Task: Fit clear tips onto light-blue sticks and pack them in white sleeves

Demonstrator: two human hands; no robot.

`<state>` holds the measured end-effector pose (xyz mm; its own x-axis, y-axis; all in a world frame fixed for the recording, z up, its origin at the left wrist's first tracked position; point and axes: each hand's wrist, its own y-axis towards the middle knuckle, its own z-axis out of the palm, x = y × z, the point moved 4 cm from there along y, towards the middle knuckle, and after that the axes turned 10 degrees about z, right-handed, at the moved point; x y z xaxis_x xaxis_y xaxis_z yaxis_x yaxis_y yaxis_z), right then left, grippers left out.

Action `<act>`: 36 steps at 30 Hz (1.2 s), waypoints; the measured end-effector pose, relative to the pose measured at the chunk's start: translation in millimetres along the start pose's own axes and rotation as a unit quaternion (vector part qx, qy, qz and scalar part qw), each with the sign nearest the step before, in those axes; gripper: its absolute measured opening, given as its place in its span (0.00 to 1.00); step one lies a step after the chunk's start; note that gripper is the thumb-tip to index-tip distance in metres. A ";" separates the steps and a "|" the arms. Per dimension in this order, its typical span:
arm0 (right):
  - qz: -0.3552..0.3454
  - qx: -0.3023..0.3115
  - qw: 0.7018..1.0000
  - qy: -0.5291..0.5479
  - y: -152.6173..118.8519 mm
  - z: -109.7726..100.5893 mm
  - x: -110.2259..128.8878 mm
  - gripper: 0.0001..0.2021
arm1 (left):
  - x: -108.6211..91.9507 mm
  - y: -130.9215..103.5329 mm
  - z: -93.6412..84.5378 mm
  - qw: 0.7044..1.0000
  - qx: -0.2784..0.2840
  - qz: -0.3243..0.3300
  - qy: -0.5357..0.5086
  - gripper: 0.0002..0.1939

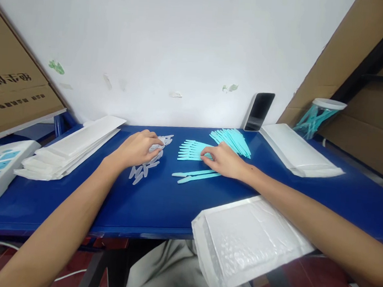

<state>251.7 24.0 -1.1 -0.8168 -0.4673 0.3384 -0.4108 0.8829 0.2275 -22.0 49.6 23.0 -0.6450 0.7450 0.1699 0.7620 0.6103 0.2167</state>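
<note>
My left hand [140,148] is over a loose pile of small clear plastic caps [138,174]; its thumb and forefinger pinch at one of them. My right hand [225,160] rests at the right end of a row of slim teal eyebrow razors [191,150], thumb and forefinger closed on one; the fingers partly hide the grip. Nearer to me, two separate razors [195,175] lie side by side, their right ends by my right hand. A larger bundle of teal razors [232,141] is fanned out behind that hand.
A white padded mailer [253,241] overhangs the table's front edge under my right forearm. More mailers lie at left [72,147] and right [300,150]. A phone [260,111] leans on the wall. A clear jar [317,118] holds teal razors. A white device [2,168] stands far left.
</note>
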 end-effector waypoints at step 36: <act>0.021 0.066 0.998 -0.007 1.3 1.7 3.1 0.11 | -13.5 4.4 14.3 0.998 0.016 0.009 -0.056 0.20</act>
<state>247.9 23.7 -1.3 -0.8397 -0.4295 0.3325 -0.4245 0.9008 0.0914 -9.1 46.1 7.9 -0.6216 0.7807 0.0639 0.7762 0.6030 0.1840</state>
